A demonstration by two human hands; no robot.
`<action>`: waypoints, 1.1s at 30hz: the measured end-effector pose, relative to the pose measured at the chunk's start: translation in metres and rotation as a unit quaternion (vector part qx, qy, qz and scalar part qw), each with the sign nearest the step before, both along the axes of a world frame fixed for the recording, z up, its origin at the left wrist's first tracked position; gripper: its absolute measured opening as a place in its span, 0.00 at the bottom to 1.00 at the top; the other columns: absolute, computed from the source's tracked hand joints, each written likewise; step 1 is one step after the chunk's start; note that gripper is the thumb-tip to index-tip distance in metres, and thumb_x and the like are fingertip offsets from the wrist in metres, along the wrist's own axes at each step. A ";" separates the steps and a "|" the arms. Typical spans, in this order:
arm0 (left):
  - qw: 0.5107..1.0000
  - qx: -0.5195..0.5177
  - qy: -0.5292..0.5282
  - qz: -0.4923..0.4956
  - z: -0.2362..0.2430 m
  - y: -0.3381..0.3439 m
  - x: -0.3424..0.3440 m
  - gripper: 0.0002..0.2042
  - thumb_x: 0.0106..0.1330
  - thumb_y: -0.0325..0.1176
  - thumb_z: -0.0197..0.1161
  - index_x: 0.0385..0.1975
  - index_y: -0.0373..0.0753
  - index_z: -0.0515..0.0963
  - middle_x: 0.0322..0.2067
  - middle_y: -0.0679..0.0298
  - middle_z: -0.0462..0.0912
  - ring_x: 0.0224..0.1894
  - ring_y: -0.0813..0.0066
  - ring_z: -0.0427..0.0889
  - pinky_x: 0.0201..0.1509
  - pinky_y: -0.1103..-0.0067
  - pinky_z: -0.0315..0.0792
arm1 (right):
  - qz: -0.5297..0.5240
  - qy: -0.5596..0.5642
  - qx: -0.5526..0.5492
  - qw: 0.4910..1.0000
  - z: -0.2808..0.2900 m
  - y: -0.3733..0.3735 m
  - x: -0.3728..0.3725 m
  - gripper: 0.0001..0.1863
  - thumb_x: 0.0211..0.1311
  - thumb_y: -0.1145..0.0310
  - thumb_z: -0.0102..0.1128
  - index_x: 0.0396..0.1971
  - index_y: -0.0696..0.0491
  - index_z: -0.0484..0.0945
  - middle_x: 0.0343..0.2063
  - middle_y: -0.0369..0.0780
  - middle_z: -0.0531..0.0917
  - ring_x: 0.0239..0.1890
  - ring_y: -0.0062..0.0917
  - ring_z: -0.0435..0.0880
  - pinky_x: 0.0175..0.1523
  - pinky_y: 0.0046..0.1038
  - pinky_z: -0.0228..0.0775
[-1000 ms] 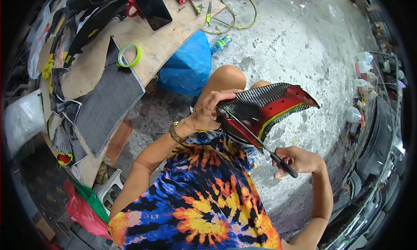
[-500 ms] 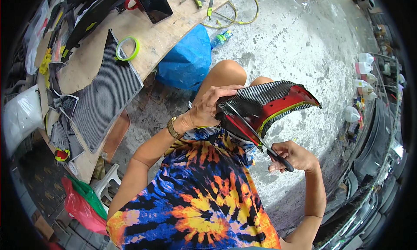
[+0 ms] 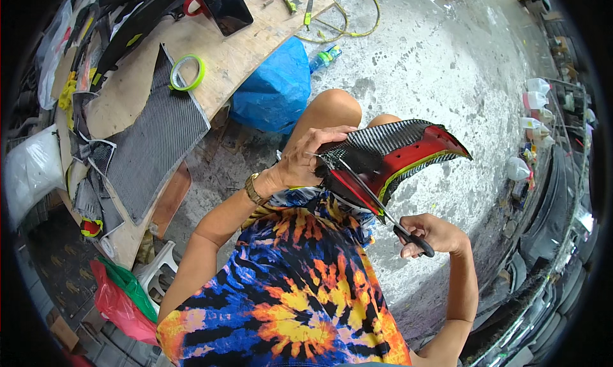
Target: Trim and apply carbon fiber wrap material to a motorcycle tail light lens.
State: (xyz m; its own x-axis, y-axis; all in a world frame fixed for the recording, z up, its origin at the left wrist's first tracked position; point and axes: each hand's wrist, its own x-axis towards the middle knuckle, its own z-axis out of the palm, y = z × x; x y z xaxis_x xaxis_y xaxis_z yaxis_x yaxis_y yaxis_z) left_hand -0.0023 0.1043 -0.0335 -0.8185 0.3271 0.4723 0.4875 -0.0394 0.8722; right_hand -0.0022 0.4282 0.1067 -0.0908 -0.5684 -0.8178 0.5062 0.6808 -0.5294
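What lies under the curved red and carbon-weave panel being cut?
Under the panel show a bent knee, tie-dye cloth and grey floor. The left hand grips its edge; the right hand works scissors. The lap beneath is covered.

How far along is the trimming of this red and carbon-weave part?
Done: hard to judge; the cut length is hidden. In hand: the left hand steadies the curved part on the lap while the right hand works scissors with blades at its near end. Left: the weave fringe along the far yellow edge looks uncut.
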 end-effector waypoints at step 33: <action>0.998 -0.025 0.017 0.046 0.002 0.004 0.004 0.36 0.49 0.30 0.77 0.58 0.36 0.64 0.58 0.53 0.74 0.61 0.58 0.76 0.65 0.71 0.69 | -0.078 -0.006 0.018 0.997 -0.001 -0.018 -0.007 0.19 0.46 0.61 0.81 0.23 0.54 0.76 0.16 0.29 0.76 0.17 0.12 0.74 0.22 0.17 0.66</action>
State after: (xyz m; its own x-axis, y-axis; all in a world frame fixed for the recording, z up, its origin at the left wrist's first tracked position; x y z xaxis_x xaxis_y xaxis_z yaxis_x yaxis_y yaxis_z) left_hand 0.0013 0.1081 -0.0315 -0.8303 0.2746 0.4850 0.5161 0.0505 0.8550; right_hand -0.0092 0.4100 0.1060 -0.1656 -0.5181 -0.8391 0.6129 0.6125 -0.4991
